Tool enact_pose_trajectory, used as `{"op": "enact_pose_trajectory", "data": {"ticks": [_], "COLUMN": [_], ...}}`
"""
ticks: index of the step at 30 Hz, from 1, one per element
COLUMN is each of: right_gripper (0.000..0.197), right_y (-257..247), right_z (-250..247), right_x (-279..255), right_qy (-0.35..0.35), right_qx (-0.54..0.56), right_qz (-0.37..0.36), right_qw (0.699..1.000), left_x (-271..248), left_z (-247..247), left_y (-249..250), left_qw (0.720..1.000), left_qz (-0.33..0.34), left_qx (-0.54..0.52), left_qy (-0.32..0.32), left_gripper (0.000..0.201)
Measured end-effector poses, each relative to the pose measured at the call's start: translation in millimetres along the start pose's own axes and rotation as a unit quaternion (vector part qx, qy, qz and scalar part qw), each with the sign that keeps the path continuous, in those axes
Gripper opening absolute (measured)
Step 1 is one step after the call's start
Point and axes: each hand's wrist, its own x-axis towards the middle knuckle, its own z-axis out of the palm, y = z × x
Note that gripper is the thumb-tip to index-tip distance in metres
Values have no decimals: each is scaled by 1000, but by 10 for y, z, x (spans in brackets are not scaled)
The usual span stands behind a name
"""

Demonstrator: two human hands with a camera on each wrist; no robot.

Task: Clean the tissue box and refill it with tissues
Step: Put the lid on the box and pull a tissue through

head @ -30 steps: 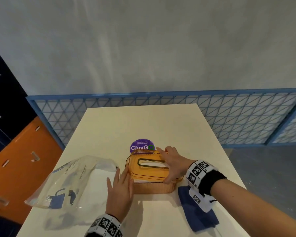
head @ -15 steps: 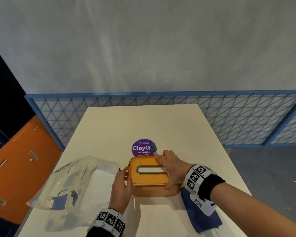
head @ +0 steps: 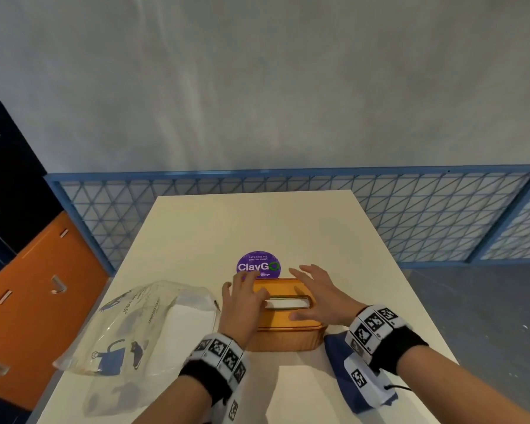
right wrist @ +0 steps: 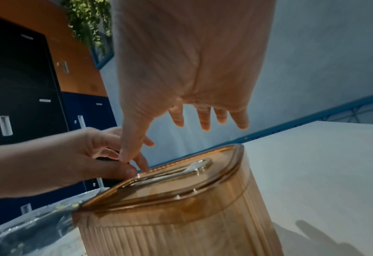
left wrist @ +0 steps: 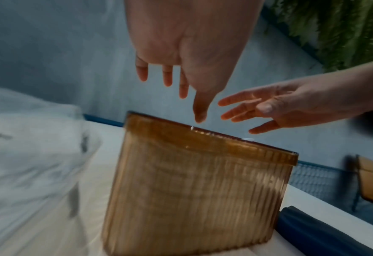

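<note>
An orange ribbed tissue box [head: 288,335] stands on the white table [head: 257,221] with its lid on. White tissue shows in the lid's slot [head: 288,303]. My left hand [head: 242,298] lies over the left part of the lid with fingers spread. My right hand [head: 315,295] is spread over the right part. In the right wrist view the left hand [right wrist: 82,161] touches the lid by the slot [right wrist: 181,171] with its fingertips. The left wrist view shows both hands held just above the box [left wrist: 192,190]. Neither hand holds anything.
A clear plastic tissue wrapper [head: 141,328] lies left of the box. A dark blue cloth [head: 340,350] lies right of it, under my right wrist. A purple round sticker [head: 257,264] sits behind the box. A blue mesh fence [head: 426,215] runs behind the table and orange cabinets [head: 43,286] stand at left.
The lid, tilted one second ago, now sits flat on the box. My left hand left the box's side and moved onto the lid. My right hand let go and spread open.
</note>
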Motion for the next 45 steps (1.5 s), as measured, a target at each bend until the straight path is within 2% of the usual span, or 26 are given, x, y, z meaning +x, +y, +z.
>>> {"op": "enact_pose_trajectory", "data": {"ticks": [3, 6, 8, 10, 17, 24, 28, 31, 34, 37, 40, 45], "right_gripper": [80, 46, 32, 26, 24, 30, 30, 26, 24, 32, 27, 26], "right_y": [72, 227, 310, 336, 151, 121, 201, 271, 237, 166, 149, 200], "right_z": [-33, -70, -81, -84, -14, 47, 4, 22, 37, 39, 61, 89], "right_x": [-79, -128, -143, -132, -4, 90, 143, 165, 143, 144, 164, 150], "right_qy": [47, 101, 104, 85, 81, 80, 123, 126, 114, 87, 98, 117], "right_qx": [-1, -39, -75, -108, -193, -261, -162, -98, -83, -117, -149, -142], "right_qz": [-1, -22, -26, -25, -48, -60, -24, 8, -5, -18, -17, -19], "right_qw": [999, 994, 991, 990, 977, 960, 979, 987, 990, 989, 984, 983], "left_x": [188, 270, 294, 307, 324, 337, 353, 342, 353, 369, 325, 174], "left_z": [-20, 10, 50, 71, 123, 157, 123, 137, 163, 151, 135, 127], "left_y": [92, 123, 111, 102, 13, 14, 12, 46, 88, 100, 97, 19], "left_qw": [995, 991, 988, 987, 986, 993, 994, 992, 992, 993, 996, 997], "left_qz": [25, 52, 66, 81, 128, 105, 90, 109, 118, 113, 88, -42], "left_qx": [64, 93, 103, 103, 66, 7, -62, -54, -2, -13, -15, 32], "left_qy": [-68, -86, -92, -90, -85, -48, -11, -23, -47, -37, -26, -52], "left_gripper": [25, 26, 27, 28, 32, 27, 25, 30, 27, 25, 24, 33]}}
